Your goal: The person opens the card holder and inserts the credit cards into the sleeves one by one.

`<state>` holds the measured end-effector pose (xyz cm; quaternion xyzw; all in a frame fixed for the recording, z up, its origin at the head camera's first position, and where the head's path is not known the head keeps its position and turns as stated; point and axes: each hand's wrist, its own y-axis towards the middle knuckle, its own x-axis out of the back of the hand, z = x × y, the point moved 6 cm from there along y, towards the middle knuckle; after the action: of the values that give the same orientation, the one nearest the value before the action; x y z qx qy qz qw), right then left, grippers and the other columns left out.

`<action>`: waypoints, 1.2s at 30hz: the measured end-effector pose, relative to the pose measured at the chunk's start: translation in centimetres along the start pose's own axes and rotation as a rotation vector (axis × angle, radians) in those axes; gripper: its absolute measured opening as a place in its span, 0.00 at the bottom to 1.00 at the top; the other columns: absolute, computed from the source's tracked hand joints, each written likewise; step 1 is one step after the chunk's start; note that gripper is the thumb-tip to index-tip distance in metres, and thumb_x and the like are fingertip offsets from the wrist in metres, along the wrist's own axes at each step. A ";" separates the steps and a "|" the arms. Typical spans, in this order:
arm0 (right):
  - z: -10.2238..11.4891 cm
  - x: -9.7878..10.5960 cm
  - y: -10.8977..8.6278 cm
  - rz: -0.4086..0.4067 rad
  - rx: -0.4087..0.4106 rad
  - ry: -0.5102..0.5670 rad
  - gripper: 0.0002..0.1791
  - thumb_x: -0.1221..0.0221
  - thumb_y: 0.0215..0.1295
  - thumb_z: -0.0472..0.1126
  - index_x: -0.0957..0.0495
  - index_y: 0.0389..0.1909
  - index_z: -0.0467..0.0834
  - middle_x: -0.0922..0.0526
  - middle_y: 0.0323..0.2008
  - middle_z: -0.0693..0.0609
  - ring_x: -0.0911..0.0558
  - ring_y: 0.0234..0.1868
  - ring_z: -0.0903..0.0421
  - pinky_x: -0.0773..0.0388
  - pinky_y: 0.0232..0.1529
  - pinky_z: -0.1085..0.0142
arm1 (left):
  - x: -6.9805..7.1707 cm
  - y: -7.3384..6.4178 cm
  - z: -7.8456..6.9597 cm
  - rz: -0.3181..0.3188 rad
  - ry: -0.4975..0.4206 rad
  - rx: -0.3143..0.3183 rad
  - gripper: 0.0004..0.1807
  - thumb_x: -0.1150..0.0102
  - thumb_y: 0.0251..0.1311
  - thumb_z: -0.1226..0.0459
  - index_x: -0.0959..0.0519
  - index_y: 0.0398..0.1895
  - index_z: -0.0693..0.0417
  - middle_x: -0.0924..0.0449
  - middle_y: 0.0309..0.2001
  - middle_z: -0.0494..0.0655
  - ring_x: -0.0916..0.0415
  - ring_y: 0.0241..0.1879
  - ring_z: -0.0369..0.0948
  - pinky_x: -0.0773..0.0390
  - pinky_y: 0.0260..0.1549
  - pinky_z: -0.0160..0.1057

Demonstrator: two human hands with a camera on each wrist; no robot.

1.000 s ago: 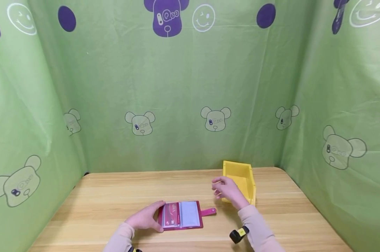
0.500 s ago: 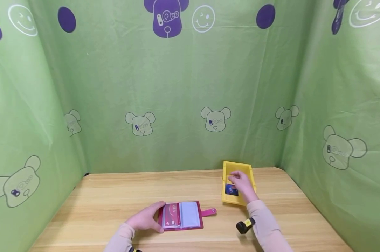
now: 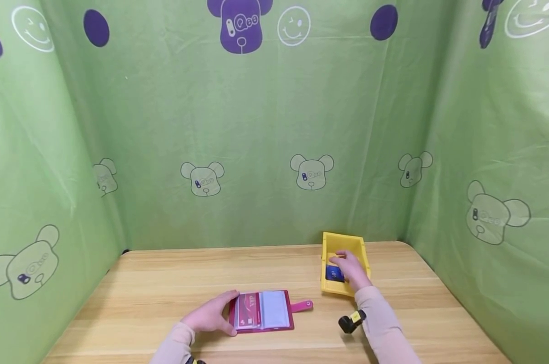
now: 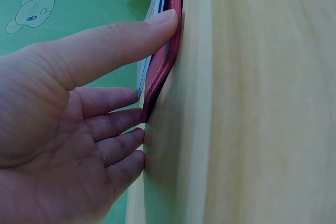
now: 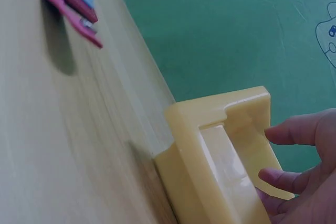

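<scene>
In the head view a red card holder (image 3: 275,309) lies spread on the table, with a red card (image 3: 249,308) in its left clear sleeve. My left hand (image 3: 210,313) rests at its left edge, thumb at the near corner, fingers toward the far corner. The left wrist view shows the thumb laid on the red cover (image 4: 167,59), the other fingers nearly straight beside it. My right hand (image 3: 350,268) is inside the yellow box (image 3: 335,289), fingers loosely bent and apart. A blue card (image 3: 334,273) lies there, partly hidden. In the right wrist view nothing shows between thumb and fingers.
A pink snap strap (image 3: 302,306) sticks out rightward from the card holder, toward the box. The wooden table (image 3: 201,268) ends at a green printed curtain (image 3: 256,217) behind and at both sides.
My right hand has moved right and into the yellow box, then slightly lower over the blue card. The box appears tipped at first and sits flatter now. My left hand stays put.
</scene>
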<state>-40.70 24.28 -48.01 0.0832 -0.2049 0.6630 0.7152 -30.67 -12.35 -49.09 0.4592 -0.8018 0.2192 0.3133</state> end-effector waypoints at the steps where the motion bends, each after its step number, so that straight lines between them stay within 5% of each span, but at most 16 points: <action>1: 0.0 0.0 0.0 0.002 -0.005 0.015 0.32 0.50 0.70 0.45 0.42 0.69 0.32 0.39 0.68 0.30 0.35 0.66 0.33 0.33 0.65 0.38 | 0.0 0.0 0.0 0.001 0.001 0.000 0.54 0.24 0.36 0.67 0.41 0.70 0.69 0.43 0.71 0.71 0.45 0.70 0.68 0.46 0.69 0.68; 10: 0.0 -0.2 0.1 0.010 -0.023 0.147 0.34 0.50 0.70 0.45 0.46 0.71 0.33 0.45 0.71 0.32 0.41 0.69 0.34 0.34 0.66 0.37 | 0.0 0.0 -0.1 0.008 -0.001 0.007 0.54 0.24 0.37 0.67 0.41 0.71 0.68 0.44 0.72 0.70 0.46 0.70 0.67 0.46 0.69 0.68; 18: -0.1 -0.2 0.1 0.021 -0.036 0.139 0.33 0.50 0.70 0.45 0.46 0.71 0.34 0.47 0.72 0.32 0.43 0.71 0.33 0.36 0.66 0.34 | 0.0 0.0 0.0 0.001 0.000 0.013 0.54 0.24 0.35 0.67 0.41 0.71 0.68 0.44 0.72 0.70 0.46 0.70 0.68 0.47 0.69 0.69; 27: -0.6 -0.1 0.3 -0.002 -0.043 0.298 0.31 0.51 0.70 0.40 0.46 0.70 0.33 0.44 0.70 0.34 0.37 0.66 0.36 0.31 0.63 0.39 | 0.1 0.0 -0.1 0.005 0.013 0.009 0.54 0.24 0.36 0.67 0.41 0.71 0.68 0.43 0.72 0.69 0.45 0.70 0.67 0.46 0.69 0.69; 36: 0.2 0.0 -0.2 -0.037 0.009 0.192 0.33 0.51 0.66 0.33 0.47 0.70 0.30 0.51 0.72 0.28 0.36 0.66 0.33 0.34 0.70 0.42 | 0.0 -0.1 -0.2 0.004 0.005 0.009 0.54 0.24 0.36 0.66 0.41 0.71 0.68 0.43 0.72 0.70 0.45 0.70 0.67 0.46 0.69 0.68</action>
<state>-40.51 24.22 -47.83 0.0261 -0.1307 0.6556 0.7433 -30.56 -12.32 -48.94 0.4585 -0.8010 0.2245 0.3126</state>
